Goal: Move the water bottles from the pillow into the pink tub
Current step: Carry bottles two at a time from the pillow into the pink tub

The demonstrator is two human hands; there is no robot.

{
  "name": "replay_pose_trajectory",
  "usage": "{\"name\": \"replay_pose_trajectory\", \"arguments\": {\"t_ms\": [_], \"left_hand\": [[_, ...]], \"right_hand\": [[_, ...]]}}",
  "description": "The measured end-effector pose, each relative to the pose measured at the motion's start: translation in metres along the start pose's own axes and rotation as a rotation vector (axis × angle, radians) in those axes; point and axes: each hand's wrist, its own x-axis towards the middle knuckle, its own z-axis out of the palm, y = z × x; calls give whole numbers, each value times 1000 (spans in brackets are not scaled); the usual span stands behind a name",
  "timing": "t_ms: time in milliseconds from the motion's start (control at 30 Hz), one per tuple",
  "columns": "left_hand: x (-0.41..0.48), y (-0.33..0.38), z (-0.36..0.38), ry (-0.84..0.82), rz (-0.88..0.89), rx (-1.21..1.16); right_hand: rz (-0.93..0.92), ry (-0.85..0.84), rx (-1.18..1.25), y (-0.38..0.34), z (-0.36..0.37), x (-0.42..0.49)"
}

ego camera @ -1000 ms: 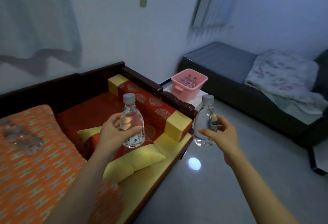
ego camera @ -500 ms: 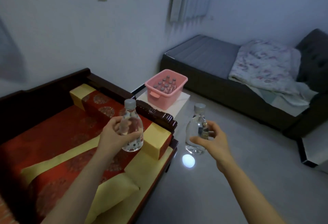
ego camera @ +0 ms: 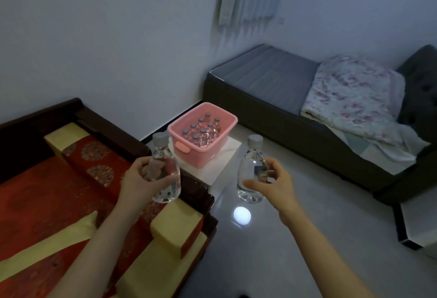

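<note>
My left hand [ego camera: 139, 179] grips a clear water bottle [ego camera: 165, 170] with a grey cap, upright, above the wooden arm of the red sofa. My right hand [ego camera: 272, 185] holds a second clear bottle [ego camera: 250, 170] upright over the floor. Ahead, between the two bottles, the pink tub [ego camera: 222, 137] stands on a low white table [ego camera: 224, 167]. Several grey-capped bottles [ego camera: 201, 130] stand upright inside it. The pillow is out of view.
A dark wooden sofa with red and yellow cushions [ego camera: 59, 193] fills the lower left. A dark daybed [ego camera: 272, 85] with a floral blanket [ego camera: 354, 94] runs along the right. Grey tiled floor [ego camera: 283, 250] lies between them, with a bright light reflection [ego camera: 241, 215].
The view has swung right and forward, off the orange pillow. The pink tub is now closer and more central. Both hands still carry their bottles upright.
</note>
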Motion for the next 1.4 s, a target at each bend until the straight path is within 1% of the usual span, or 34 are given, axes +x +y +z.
{"name": "replay_pose_trajectory", "arguments": {"t_ms": [167, 333, 433, 500, 600, 733, 967, 1067, 1267, 1400], "left_hand": [[57, 1, 68, 97, -32, -5], [105, 11, 141, 234, -33, -32], [128, 16, 169, 291, -27, -52], [138, 20, 180, 296, -8, -44], [171, 17, 208, 319, -36, -24], [212, 4, 224, 361, -67, -5], [306, -29, 249, 426, -84, 0], [339, -41, 257, 435, -127, 5], [382, -54, 264, 443, -207, 30], [405, -66, 265, 472, -239, 30]], "right_hand": [[-25, -58, -17, 11, -38, 88], [-53, -165, -16, 11, -82, 187], [-70, -210, -17, 8, -97, 230], [-77, -224, -3, 8, -101, 251], [-67, -272, 7, 15, -106, 306], [-49, -305, 2, 26, -93, 364], [-62, -425, -46, 33, -47, 474], [-59, -483, -84, 38, -25, 518], [-42, -534, -129, 51, 14, 574], [-55, -606, -179, 71, 39, 606]]}}
